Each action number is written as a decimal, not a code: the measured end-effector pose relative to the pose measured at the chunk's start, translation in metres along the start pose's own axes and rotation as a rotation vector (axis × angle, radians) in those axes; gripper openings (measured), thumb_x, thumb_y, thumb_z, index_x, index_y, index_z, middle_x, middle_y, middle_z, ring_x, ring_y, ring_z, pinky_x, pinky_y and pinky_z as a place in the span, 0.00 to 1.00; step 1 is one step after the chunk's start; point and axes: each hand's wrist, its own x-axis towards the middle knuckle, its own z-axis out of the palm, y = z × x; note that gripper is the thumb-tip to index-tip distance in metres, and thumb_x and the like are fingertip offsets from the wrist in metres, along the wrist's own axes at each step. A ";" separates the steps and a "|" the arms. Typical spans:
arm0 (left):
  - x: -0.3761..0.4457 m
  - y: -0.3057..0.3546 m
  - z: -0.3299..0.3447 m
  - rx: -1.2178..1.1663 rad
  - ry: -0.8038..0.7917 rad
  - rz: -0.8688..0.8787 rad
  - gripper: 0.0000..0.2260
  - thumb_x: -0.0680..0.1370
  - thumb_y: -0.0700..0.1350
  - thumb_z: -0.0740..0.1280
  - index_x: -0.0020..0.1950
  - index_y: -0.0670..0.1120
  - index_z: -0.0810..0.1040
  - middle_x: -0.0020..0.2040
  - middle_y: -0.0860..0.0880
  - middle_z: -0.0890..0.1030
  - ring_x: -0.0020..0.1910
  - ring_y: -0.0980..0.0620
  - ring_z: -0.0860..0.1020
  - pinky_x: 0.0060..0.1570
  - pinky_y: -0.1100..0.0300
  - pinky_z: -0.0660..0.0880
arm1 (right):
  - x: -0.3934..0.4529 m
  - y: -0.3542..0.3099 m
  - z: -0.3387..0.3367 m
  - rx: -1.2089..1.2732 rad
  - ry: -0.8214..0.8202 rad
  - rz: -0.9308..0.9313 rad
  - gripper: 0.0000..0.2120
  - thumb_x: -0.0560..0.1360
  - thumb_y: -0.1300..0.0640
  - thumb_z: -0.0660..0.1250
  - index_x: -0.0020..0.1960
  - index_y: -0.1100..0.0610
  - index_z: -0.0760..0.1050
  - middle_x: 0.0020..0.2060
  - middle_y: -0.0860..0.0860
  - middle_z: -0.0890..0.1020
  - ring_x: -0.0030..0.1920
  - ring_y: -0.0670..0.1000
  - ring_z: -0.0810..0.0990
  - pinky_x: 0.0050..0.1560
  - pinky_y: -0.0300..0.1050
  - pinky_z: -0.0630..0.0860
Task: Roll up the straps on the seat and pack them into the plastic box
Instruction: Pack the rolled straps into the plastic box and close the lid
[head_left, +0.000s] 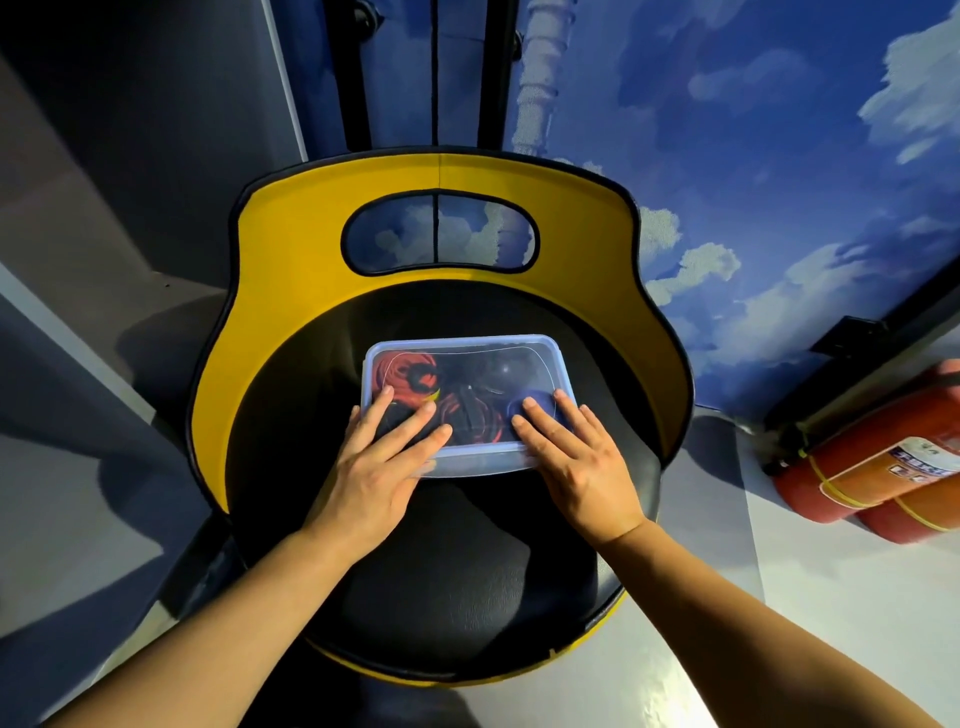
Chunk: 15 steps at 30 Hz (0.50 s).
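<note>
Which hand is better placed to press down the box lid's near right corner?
The right hand: it lies flat on the lid over that corner, while the left hand covers the near left side.

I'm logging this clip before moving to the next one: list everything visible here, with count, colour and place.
Plastic box: one, clear, lid on, on the seat's black cushion.
Rolled straps: several, red-orange, black and blue, inside the box; exact count unclear.
Seat: one, black cushion with yellow backrest, centre.
Fire extinguishers: two, red, lying on the floor at right.
Wall mural: one, blue sky with white clouds, behind the seat.
Left hand: one, fingers flat, pressing the lid's near left part.
Right hand: one, fingers flat, pressing the lid's near right part.
</note>
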 end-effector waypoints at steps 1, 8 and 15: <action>0.000 0.000 0.000 0.008 -0.005 0.006 0.22 0.78 0.42 0.69 0.72 0.52 0.76 0.75 0.51 0.71 0.79 0.39 0.58 0.74 0.34 0.58 | -0.002 -0.001 0.001 -0.001 0.001 0.003 0.24 0.81 0.52 0.59 0.77 0.52 0.64 0.75 0.52 0.69 0.75 0.64 0.65 0.72 0.66 0.66; 0.000 0.002 -0.004 0.049 -0.030 0.026 0.20 0.81 0.50 0.61 0.72 0.55 0.75 0.75 0.50 0.71 0.79 0.38 0.59 0.73 0.33 0.59 | -0.006 0.001 0.000 0.073 -0.047 -0.006 0.28 0.80 0.58 0.61 0.79 0.52 0.61 0.79 0.51 0.62 0.79 0.61 0.56 0.76 0.65 0.57; 0.001 0.004 0.003 0.013 0.031 0.006 0.18 0.79 0.47 0.64 0.69 0.53 0.79 0.74 0.50 0.73 0.78 0.37 0.61 0.72 0.32 0.61 | -0.007 0.001 0.005 -0.008 -0.010 -0.017 0.27 0.80 0.56 0.62 0.79 0.53 0.62 0.78 0.51 0.64 0.78 0.62 0.60 0.74 0.66 0.63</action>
